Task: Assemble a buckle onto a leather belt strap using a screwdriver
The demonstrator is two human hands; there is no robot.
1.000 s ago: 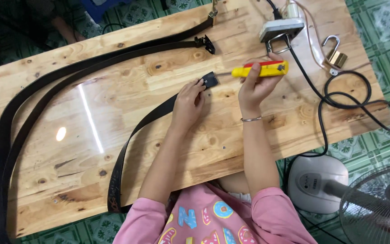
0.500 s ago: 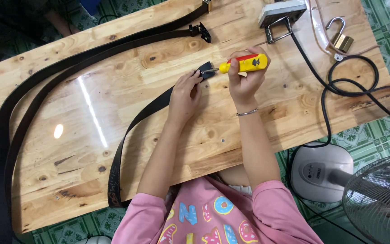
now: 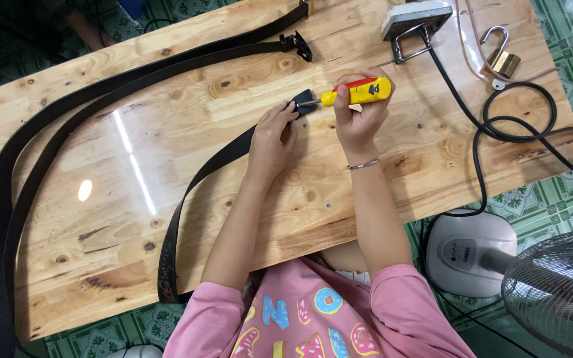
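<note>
— What lies at the far left?

— Two long black belts (image 3: 28, 166) curve along the edge of the wooden worktop (image 3: 167, 132), their ends running up toward a dark clasp (image 3: 298, 45).

— Has anything changed in the last second?

— Little. The whole view has slid a bit, but both hands stay on the same spot, so the work on the strap end is simply continuing.

— And the near belt?

— A third black belt (image 3: 193, 199) runs up from the worktop's front edge to the left hand (image 3: 272, 136), whose fingers are closed down on it, pinning the belt's end (image 3: 304, 103) flat against the wood.

— The other hand?

— The right hand (image 3: 358, 109) is wrapped tight around a yellow-handled screwdriver (image 3: 353, 93), held nearly level. Its metal tip touches the belt's end, just beside the left fingertips.

— Further right?

— A grey metal device (image 3: 416, 16), a brass padlock (image 3: 502, 61), a looped black cable (image 3: 532, 126), and a fan (image 3: 558, 285) off the worktop.
</note>
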